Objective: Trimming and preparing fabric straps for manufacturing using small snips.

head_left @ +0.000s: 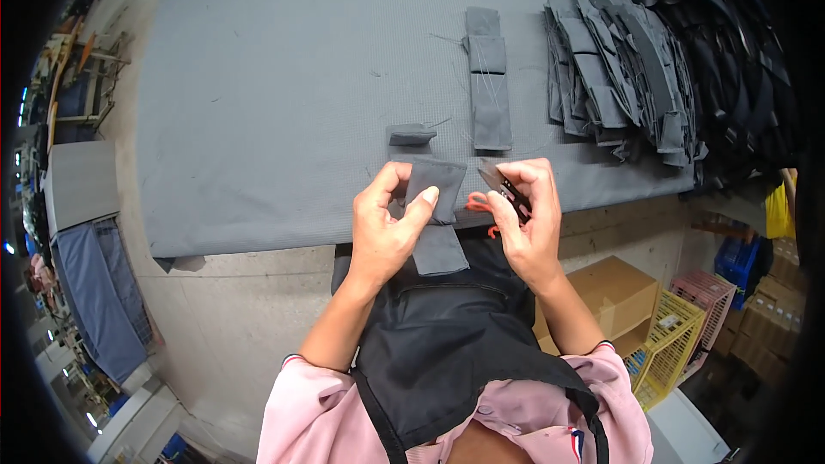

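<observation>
My left hand (381, 230) pinches a folded grey fabric strip (440, 185) between thumb and fingers at the table's near edge. The strip's lower end hangs down in front of my black apron. Just to the right, my right hand (531, 228) is closed round thread snips (514, 194), dark with an orange-red finger loop. Their tips point up and left, a little apart from the fabric. Another grey strip with loose threads (490, 107) lies lengthwise beyond my hands. Behind the held strip, a short folded grey piece (411, 135) rests on the table.
Grey cloth covers the table (284, 103). At the right stands a pile of similar grey strips (614, 69), beside a heap of black straps (735, 51). Below the table's right side are a cardboard box (610, 296) and a yellow crate (675, 335).
</observation>
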`<state>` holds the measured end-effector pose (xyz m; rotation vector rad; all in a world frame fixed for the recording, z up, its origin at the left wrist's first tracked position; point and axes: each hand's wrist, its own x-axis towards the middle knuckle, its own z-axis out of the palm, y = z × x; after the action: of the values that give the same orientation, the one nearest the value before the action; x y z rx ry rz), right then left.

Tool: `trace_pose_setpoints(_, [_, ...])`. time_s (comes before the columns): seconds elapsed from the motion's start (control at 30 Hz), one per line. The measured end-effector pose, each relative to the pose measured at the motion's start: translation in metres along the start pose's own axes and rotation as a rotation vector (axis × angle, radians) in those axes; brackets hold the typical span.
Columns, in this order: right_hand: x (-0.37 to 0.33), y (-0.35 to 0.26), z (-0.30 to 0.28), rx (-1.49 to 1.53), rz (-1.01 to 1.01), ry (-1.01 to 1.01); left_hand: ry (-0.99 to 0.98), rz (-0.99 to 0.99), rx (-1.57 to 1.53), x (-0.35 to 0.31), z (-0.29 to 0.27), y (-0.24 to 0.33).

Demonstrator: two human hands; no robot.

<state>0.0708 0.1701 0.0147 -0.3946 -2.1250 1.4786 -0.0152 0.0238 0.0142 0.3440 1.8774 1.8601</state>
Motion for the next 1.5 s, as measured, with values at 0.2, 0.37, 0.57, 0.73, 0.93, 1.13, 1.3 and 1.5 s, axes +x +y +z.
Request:
trace_pose_setpoints(0.2, [0.009,-0.005,-0.001,-0.270,-0.137,-0.032,-0.023,-0.086,-0.092,0.003,0.003,0.007])
trace_pose_setpoints(0.37, [0.012,-0.001,0.003,-0.331,-0.229,0.006,-0.017,-0.155,-0.170,0.004,0.003,0.007])
trace_pose_setpoints(0.57, [0.021,-0.010,0.005,-0.303,-0.221,-0.042,-0.036,-0.076,-0.021,0.003,0.005,0.003])
trace_pose_setpoints(0.73, [0.028,-0.011,0.006,-0.434,-0.293,-0.099,-0.025,0.023,0.122,0.007,0.009,0.005])
trace_pose_setpoints(0.93, [0.019,-0.001,-0.003,-0.025,0.059,-0.098,0.048,-0.051,0.004,0.008,0.007,-0.001])
trace_pose_setpoints(1.13, [0.023,0.000,0.014,-0.058,-0.175,-0.201,-0.091,-0.149,-0.073,0.011,-0.006,0.000])
trace_pose_setpoints(1.3, [0.041,0.008,0.027,0.468,0.474,-0.198,-0.188,-0.079,-0.142,0.010,-0.011,-0.006])
trace_pose_setpoints(1.5, [0.024,0.016,0.029,0.246,0.247,-0.039,-0.037,-0.365,-0.279,0.015,0.000,-0.006])
